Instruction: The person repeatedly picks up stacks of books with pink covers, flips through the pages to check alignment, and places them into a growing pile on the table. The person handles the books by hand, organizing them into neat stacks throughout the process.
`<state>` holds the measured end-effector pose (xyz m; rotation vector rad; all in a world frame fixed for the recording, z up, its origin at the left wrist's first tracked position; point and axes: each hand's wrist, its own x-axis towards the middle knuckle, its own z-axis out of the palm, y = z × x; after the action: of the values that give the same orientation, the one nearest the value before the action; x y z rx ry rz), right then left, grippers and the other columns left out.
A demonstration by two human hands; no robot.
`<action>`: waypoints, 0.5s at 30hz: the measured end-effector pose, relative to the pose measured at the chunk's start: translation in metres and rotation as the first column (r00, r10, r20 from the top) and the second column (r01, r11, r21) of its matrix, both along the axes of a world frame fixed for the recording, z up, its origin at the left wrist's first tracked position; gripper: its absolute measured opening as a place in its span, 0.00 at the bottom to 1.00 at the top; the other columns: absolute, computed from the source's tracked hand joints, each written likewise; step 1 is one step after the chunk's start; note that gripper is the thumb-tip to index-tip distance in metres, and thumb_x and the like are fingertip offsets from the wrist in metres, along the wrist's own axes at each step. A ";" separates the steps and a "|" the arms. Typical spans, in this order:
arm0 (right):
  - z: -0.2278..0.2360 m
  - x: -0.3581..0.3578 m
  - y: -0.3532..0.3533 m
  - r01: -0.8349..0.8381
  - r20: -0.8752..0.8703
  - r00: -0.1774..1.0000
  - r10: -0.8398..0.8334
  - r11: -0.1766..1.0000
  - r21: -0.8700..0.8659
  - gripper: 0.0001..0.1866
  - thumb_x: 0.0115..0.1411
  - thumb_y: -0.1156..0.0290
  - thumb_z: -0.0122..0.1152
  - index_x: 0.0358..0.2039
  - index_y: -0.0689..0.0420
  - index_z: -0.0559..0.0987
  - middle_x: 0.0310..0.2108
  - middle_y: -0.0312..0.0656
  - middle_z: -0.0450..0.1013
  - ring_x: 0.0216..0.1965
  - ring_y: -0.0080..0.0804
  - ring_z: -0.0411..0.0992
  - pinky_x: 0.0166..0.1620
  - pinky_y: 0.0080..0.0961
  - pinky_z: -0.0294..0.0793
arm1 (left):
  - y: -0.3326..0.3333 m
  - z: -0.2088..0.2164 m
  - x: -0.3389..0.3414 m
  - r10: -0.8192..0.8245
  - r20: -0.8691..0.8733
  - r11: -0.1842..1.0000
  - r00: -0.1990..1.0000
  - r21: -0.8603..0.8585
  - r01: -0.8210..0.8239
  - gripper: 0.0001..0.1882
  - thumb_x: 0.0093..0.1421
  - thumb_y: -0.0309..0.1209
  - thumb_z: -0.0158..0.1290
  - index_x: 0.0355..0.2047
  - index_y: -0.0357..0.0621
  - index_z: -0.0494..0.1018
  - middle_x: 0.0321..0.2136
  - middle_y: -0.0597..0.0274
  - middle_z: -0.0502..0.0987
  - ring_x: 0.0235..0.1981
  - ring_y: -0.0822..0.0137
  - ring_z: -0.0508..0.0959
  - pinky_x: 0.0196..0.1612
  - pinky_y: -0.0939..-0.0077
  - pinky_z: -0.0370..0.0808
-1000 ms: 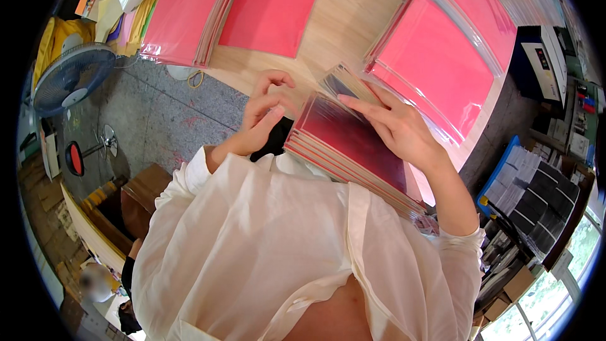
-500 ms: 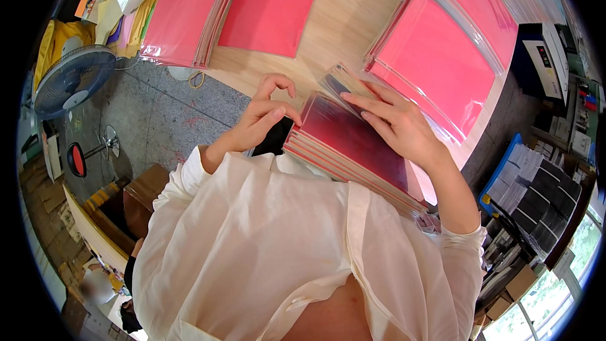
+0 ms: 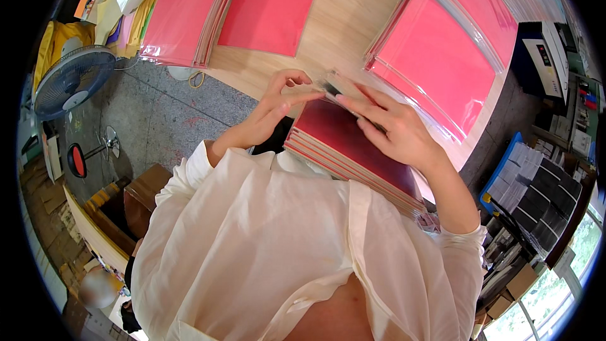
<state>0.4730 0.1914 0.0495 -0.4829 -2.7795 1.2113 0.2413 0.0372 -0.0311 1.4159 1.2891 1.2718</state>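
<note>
A stack of dark red flat panels (image 3: 353, 142) with pale edges lies against my front at the table's edge. A clear plastic flap (image 3: 333, 82) rises from its far side, its near end blurred. My right hand (image 3: 394, 123) lies over the flap with its fingers bent onto the plastic, gripping it. My left hand (image 3: 271, 107) is at the flap's left end, one fingertip touching the plastic. Its other fingers are bent and the thumb stands apart. Whether the left hand has anything tiny at that fingertip is hidden by blur.
Sleeved pink-red sheets (image 3: 435, 57) are piled at the right of the wooden table (image 3: 344, 19). Another pile (image 3: 186, 12) stands at the far left, beside a single red sheet (image 3: 271, 9). A fan (image 3: 76, 82) stands left; a blue crate (image 3: 505, 167) holds bundled stacks at right.
My left hand has moved up and right, from the stack's left corner to the flap's end. The flap has tilted up a little under my right hand, which stays nearly in place.
</note>
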 end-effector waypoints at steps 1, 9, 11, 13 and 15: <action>0.002 0.000 0.001 0.023 0.017 1.000 -0.023 1.000 -0.012 0.24 0.60 0.74 0.58 0.57 0.41 0.75 0.59 0.50 0.67 0.49 0.48 0.74 0.48 0.36 0.77 | 0.000 -0.002 0.001 0.047 0.039 0.999 0.998 0.004 -0.047 0.30 0.69 0.49 0.35 0.44 0.41 0.81 0.48 0.53 0.66 0.54 0.57 0.62 0.62 0.57 0.53; -0.002 0.003 0.014 0.032 0.005 0.999 -0.032 0.999 0.017 0.21 0.63 0.70 0.55 0.56 0.39 0.76 0.57 0.53 0.68 0.45 0.50 0.75 0.44 0.37 0.79 | -0.031 -0.007 -0.026 0.023 -0.140 0.967 0.990 0.253 0.014 0.21 0.64 0.39 0.44 0.40 0.41 0.84 0.47 0.55 0.71 0.47 0.55 0.67 0.57 0.58 0.60; -0.003 0.004 0.015 0.032 0.014 0.999 -0.032 0.999 0.002 0.21 0.62 0.66 0.58 0.57 0.40 0.76 0.57 0.54 0.68 0.47 0.49 0.75 0.45 0.36 0.78 | -0.032 -0.001 -0.024 0.013 -0.187 0.976 0.982 0.215 0.029 0.20 0.64 0.38 0.44 0.40 0.41 0.84 0.48 0.54 0.71 0.48 0.55 0.66 0.58 0.58 0.58; -0.003 0.004 0.014 0.020 0.001 1.000 -0.021 1.000 0.023 0.23 0.60 0.61 0.62 0.57 0.42 0.75 0.57 0.53 0.68 0.49 0.49 0.75 0.47 0.35 0.78 | -0.031 0.004 -0.019 0.027 -0.209 0.985 0.978 0.174 0.010 0.20 0.63 0.38 0.44 0.40 0.42 0.84 0.50 0.54 0.71 0.50 0.54 0.64 0.59 0.57 0.57; 0.001 0.003 0.013 -0.007 -0.020 1.000 0.009 0.995 0.096 0.27 0.56 0.55 0.66 0.57 0.43 0.75 0.57 0.53 0.68 0.50 0.49 0.74 0.48 0.35 0.77 | -0.026 0.011 -0.006 0.016 -0.201 0.988 0.979 0.156 0.016 0.21 0.64 0.38 0.43 0.41 0.42 0.84 0.50 0.53 0.70 0.52 0.54 0.63 0.60 0.57 0.56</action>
<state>0.4759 0.2045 0.0507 -0.4496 -2.8091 1.0724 0.2358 0.0115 -0.0205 1.6928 1.3452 1.2787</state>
